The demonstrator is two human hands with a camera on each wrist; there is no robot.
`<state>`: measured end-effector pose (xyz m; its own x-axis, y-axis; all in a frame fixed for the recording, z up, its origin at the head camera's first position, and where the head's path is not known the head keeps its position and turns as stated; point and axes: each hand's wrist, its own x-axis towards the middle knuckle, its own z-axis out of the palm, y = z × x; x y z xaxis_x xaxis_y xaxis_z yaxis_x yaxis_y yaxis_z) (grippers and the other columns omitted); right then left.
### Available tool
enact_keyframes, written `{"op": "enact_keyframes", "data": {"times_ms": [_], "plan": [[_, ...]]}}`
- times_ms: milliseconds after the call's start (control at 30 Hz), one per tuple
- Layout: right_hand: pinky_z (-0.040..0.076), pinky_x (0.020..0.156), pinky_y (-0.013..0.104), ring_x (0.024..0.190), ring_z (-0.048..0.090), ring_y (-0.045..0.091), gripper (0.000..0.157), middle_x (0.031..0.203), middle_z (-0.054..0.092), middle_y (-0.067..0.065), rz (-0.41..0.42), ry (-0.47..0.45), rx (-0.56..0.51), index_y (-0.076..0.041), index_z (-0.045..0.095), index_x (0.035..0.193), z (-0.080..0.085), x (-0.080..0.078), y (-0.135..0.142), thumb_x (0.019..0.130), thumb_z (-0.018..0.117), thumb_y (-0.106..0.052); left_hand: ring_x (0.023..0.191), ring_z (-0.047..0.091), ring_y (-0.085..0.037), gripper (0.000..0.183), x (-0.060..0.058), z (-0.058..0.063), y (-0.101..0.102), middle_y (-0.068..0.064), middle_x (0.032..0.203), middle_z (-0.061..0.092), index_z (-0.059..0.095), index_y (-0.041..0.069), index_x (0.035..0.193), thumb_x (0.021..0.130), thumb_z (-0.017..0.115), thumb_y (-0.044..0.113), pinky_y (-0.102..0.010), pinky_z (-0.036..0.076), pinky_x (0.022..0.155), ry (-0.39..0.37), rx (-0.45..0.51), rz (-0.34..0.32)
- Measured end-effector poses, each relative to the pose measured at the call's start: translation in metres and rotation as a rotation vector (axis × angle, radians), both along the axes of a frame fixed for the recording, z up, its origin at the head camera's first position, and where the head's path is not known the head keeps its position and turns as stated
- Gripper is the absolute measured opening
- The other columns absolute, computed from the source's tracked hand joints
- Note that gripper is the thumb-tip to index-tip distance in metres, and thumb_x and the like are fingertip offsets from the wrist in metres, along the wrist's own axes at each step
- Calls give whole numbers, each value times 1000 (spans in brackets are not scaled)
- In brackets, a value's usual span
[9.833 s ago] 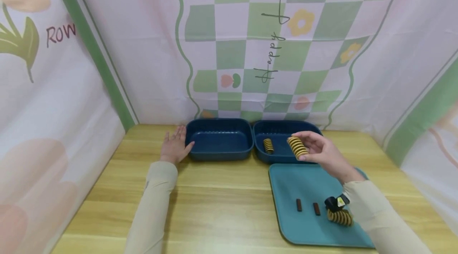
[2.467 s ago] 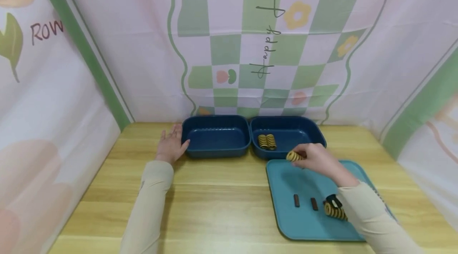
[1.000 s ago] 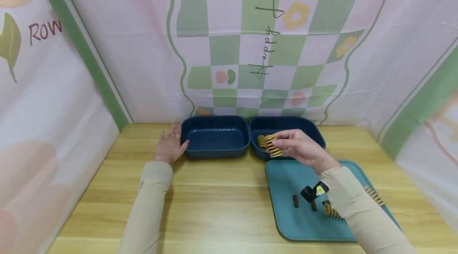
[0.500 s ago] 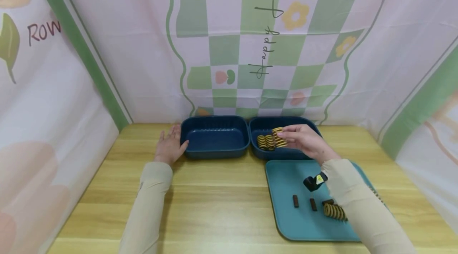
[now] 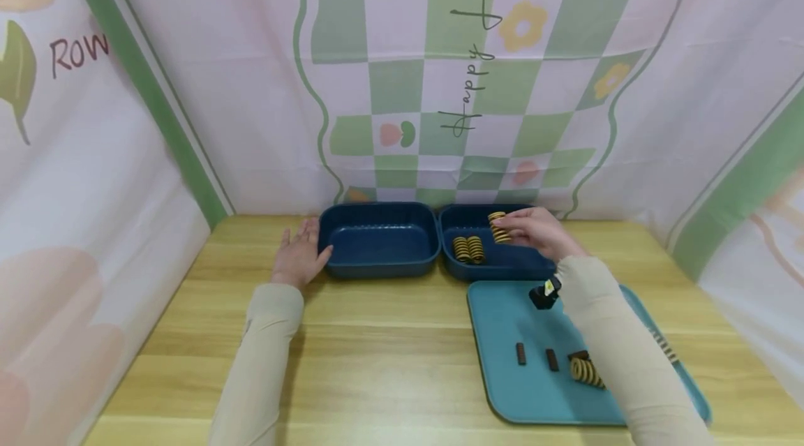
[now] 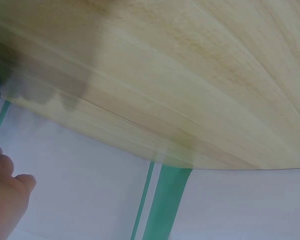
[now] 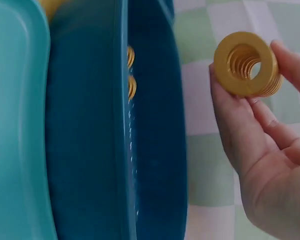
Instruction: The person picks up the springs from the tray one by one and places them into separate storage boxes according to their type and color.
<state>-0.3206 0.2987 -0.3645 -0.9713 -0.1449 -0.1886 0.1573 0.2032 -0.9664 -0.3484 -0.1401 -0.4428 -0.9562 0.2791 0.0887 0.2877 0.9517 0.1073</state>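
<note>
Yellow coil spring [image 5: 500,234], hollow with a flat end ring, pinched in the right hand [image 5: 541,230] above a blue bin [image 5: 496,271] holding two similar springs [image 5: 475,249]; well left of that bin, the left hand [image 5: 297,256] lies, fingers extended

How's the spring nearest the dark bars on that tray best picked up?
Probably from above, pinching the spring across its ribbed middle: it lies on its side, round coils facing up. A dark bar sits close at its far side.

Smooth, painted-looking metal coil spring [image 5: 498,228] — glossy plastic left bin [image 5: 380,270] and right bin [image 5: 502,270]; matt plastic tray [image 5: 509,390], lower right; smooth woodgrain tabletop [image 5: 377,362] — creased cloth backdrop [image 5: 398,90].
</note>
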Motion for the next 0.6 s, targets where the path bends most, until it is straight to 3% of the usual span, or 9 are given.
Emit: {"op": "enact_keyframes", "data": {"times_ms": [100,233,333,433,600], "plan": [[55,75,30,52,46,6,16,61,54,-5,-12,9,113,-1,68,93,-7,-10,-1,90,65,-17,142,16,-31,71,-1,0,-1,-21,152,21,17,-7,147,99,38,41,-54,11,112,-3,-7,4],[54,78,39,58,51,9,20,62,55,-5,-50,-1,270,4,69,89,-20,-20,-5,87,68,-16,142,16,-31,72,-1,-1,-1,-21,152,21,17,-7,147,99,38,42,-54,12,112,-8,-18,3],[55,75,40,64,59,12,17,66,61,-3,-88,-22,397,-3,67,74,-29,-25,-8,85,70,-16,142,15,-31,72,-1,-2,-1,-20,152,21,16,-7,147,100,37,43,-54,12,112,-16,-30,2],[56,67,38,60,59,17,34,56,53,-2,-107,-31,522,-12,50,57,-37,-30,-11,83,72,-17,142,15,-31,72,-3,-4,-1,-20,153,20,16,-6,148,100,36,43,-53,11,112,-19,-36,5],[47,56,33,56,50,19,41,57,45,1,-105,-15,686,-14,38,59,-46,-34,-12,81,72,-20,142,15,-31,71,-3,-2,0,-20,152,21,16,-6,148,100,37,43,-53,11,113,-18,-34,6]]}}
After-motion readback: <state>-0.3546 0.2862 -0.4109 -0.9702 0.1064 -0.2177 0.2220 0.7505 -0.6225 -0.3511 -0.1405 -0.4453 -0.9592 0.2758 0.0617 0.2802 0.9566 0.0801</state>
